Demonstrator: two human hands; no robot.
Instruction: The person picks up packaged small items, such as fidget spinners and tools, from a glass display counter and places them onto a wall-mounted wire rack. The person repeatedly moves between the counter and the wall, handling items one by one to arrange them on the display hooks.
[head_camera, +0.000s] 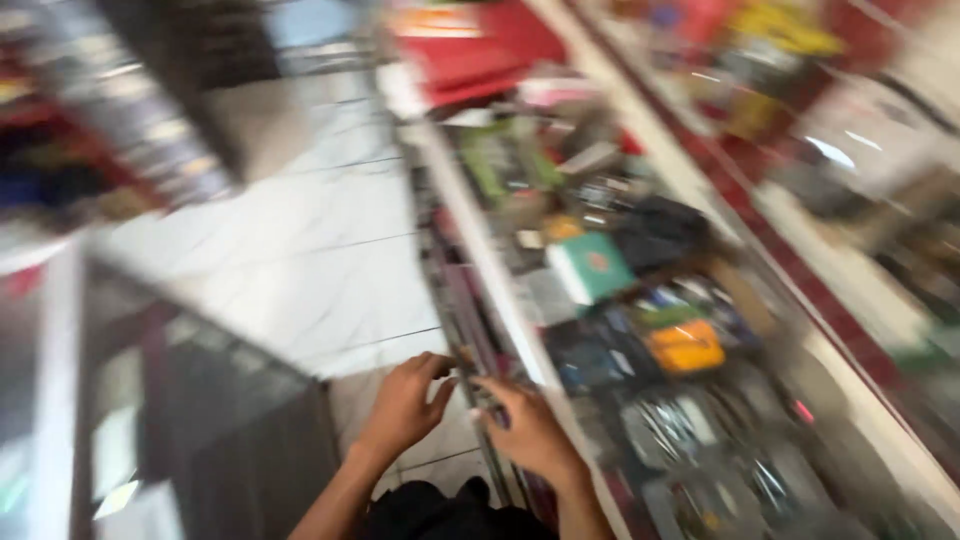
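Observation:
The picture is heavily blurred by motion. My left hand (405, 403) and my right hand (525, 432) meet at the near edge of a glass display counter (500, 290), fingers curled on a thin dark strip along its side. Whether they grip that strip or only touch it is unclear. Under the glass lie several small goods, among them a teal box (592, 266) and an orange item (686, 346).
A white tiled floor (310, 250) runs between the counter and a second glass case (130, 400) at the lower left. Red boxes (470, 45) sit at the far end. Shelves of goods line the right side.

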